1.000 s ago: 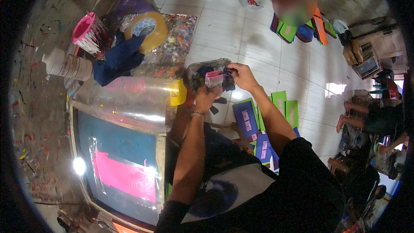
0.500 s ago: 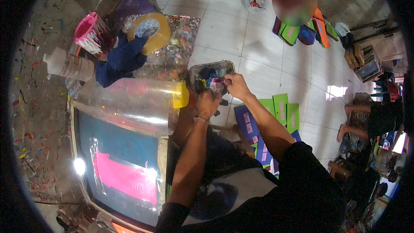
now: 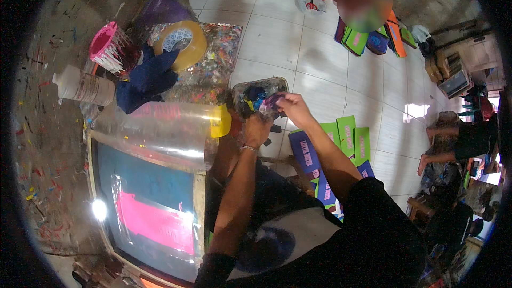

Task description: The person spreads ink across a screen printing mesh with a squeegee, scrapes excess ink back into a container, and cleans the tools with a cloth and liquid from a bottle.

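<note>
A crumpled purple and pale-pink rag is stretched between my hands. My left hand is closed round its lower, paler end. The fingers of my right hand pinch its purple upper side. Both hands are over the near edge of a grey bin that holds dark, blue and yellow scraps. A framed printing screen with pink ink lies left of my left forearm. Just above the frame is a clear plastic sheet with a yellow piece at its right end.
At the upper left stand a pink-rimmed paint bucket, a white bottle, a dark blue cloth and a tape roll. Green and purple printed pieces lie by my right forearm. Another person's bare legs show far right.
My right hand has shifted slightly down and the rag has turned, so more of its purple side shows. My left hand keeps its hold. The whole view has tilted a little.
</note>
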Demonstrator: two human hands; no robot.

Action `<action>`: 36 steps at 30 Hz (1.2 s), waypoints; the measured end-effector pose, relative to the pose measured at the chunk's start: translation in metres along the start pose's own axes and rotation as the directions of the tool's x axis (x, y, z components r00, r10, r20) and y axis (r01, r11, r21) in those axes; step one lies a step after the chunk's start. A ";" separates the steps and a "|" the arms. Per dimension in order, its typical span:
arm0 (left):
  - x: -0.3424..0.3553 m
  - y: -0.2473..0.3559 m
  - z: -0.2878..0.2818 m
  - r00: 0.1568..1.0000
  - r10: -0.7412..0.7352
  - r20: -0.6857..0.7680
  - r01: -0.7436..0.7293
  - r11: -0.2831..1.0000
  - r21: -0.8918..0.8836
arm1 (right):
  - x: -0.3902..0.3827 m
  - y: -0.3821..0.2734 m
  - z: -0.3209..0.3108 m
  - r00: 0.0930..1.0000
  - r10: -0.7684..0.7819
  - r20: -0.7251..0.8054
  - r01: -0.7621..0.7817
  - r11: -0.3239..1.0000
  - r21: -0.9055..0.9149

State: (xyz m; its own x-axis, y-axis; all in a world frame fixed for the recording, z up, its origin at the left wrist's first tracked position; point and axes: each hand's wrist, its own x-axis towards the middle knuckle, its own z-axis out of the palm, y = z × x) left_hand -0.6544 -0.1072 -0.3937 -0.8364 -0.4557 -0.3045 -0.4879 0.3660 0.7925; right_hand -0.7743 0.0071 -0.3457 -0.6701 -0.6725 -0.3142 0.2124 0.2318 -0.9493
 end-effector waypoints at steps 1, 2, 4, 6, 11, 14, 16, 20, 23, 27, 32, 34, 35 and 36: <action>0.002 -0.001 0.005 1.000 0.008 0.004 -0.008 1.000 0.000 | 0.001 0.013 -0.013 0.999 0.030 -0.039 -0.015 0.942 0.336; 0.002 -0.005 0.008 1.000 0.019 -0.007 -0.021 0.967 -0.254 | 0.001 0.014 -0.016 0.996 0.072 -0.051 -0.023 0.772 0.636; 0.001 -0.017 0.011 0.999 0.023 -0.028 -0.034 0.871 -0.490 | 0.000 0.016 -0.023 0.993 0.068 -0.099 0.017 0.732 0.681; 0.001 -0.004 0.007 0.999 0.031 -0.010 -0.031 0.766 -0.642 | 0.001 0.019 -0.038 0.960 0.161 -0.228 -0.001 0.818 0.576; -0.002 0.007 0.011 0.998 0.044 -0.036 -0.056 0.699 -0.713 | 0.006 0.012 -0.035 0.962 0.026 -0.271 -0.041 0.998 -0.051; -0.003 0.005 0.011 0.997 0.020 -0.075 -0.066 0.725 -0.686 | 0.009 0.006 -0.017 0.892 -0.393 -0.224 0.261 0.851 -0.455; -0.003 -0.009 0.004 0.998 0.009 -0.067 -0.048 0.789 -0.612 | 0.006 -0.001 -0.001 0.895 -0.426 -0.131 0.246 0.718 -0.651; -0.002 0.009 -0.006 0.995 -0.049 0.083 0.050 0.999 -0.011 | 0.006 0.022 0.013 0.845 -0.499 -0.192 0.269 0.707 -0.654; -0.003 0.005 -0.004 0.995 0.087 -0.038 -0.081 0.987 0.138 | 0.005 0.020 0.026 0.875 -0.444 -0.192 0.291 0.800 -0.525; -0.003 -0.010 0.001 0.938 0.254 -0.236 -0.197 0.950 0.242 | -0.001 0.006 0.030 0.958 -0.243 -0.152 0.210 0.956 -0.204; -0.002 0.016 -0.005 0.997 -0.007 -0.076 0.008 1.000 0.002 | 0.012 0.030 -0.021 0.924 0.096 -0.370 -0.044 0.988 0.147; 0.000 0.024 -0.003 0.996 -0.086 -0.004 0.085 0.992 -0.095 | 0.020 0.051 -0.023 0.901 -0.079 -0.426 0.100 0.995 0.028; -0.001 0.008 -0.002 0.994 -0.094 -0.057 0.093 0.995 -0.022 | 0.021 0.047 -0.002 0.876 -0.205 -0.436 0.134 0.973 -0.187; -0.002 0.000 0.000 0.991 -0.090 -0.097 0.095 0.994 0.047 | 0.019 0.043 0.011 0.839 -0.334 -0.430 0.155 0.904 -0.399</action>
State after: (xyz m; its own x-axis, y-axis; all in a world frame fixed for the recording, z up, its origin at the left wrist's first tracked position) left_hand -0.6530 -0.1068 -0.3928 -0.7611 -0.5633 -0.3216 -0.5760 0.3590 0.7344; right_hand -0.7699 -0.0037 -0.3923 -0.9387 -0.3397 0.0586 -0.1959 0.3858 -0.9016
